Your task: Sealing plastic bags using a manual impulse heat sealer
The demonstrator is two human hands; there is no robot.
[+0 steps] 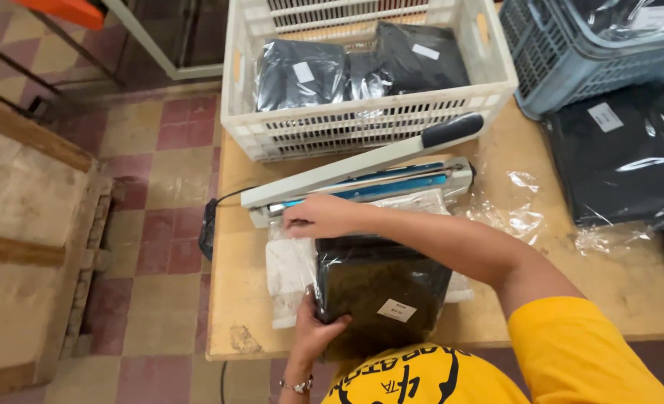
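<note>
A dark folded garment in a clear plastic bag (380, 288) lies on the wooden table (249, 314) in front of me, with a small white label on it. My left hand (314, 329) presses against the bag's near left edge. My right hand (323, 217) reaches across and rests its fingers on the bag's open end at the jaw of a white heat sealer (362, 183). The sealer's arm with its black handle (451, 129) is raised.
A white slatted crate (362, 123) holding bagged dark garments stands behind the sealer. A blue-grey crate (594, 63) and a stack of bagged garments (623, 153) sit at the right. Loose clear plastic (519, 217) lies between. Tiled floor and a wooden pallet (25, 247) are at the left.
</note>
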